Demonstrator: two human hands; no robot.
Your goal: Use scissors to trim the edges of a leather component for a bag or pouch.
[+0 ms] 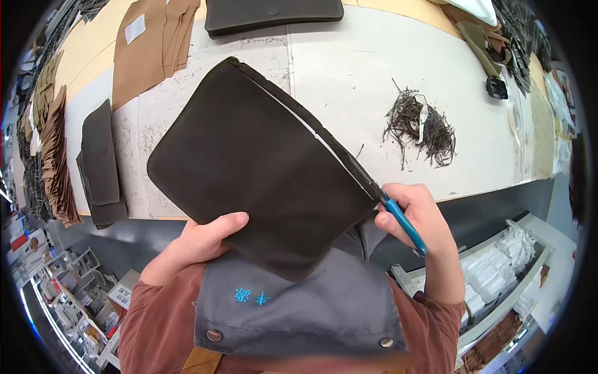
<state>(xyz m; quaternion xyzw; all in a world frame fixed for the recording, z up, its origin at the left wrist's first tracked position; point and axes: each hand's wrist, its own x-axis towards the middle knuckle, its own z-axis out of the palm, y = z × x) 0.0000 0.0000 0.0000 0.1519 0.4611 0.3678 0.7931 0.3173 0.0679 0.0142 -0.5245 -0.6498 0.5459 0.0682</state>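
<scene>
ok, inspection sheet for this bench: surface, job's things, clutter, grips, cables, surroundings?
Surface: pale worktable, pen-marked, scuffed.
Job's things: dark brown fabric pouch held up over the table edge; teal-handled snips at its zipper-edge corner.
Clutter: thread trimmings pile; tan fabric pieces; dark pouch stack at left; another dark pouch at the far edge; black buckle.
Grips: left hand holds the pouch's lower edge; right hand holds the snips.
Cables: nothing seen.
Surroundings: white folded goods on shelf at right.

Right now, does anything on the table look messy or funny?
Yes: a tangled heap of dark thread trimmings lies loose on the pale table, right of the dark fabric bag. A few stray snippets are scattered around it. Nothing else looks odd.
</scene>
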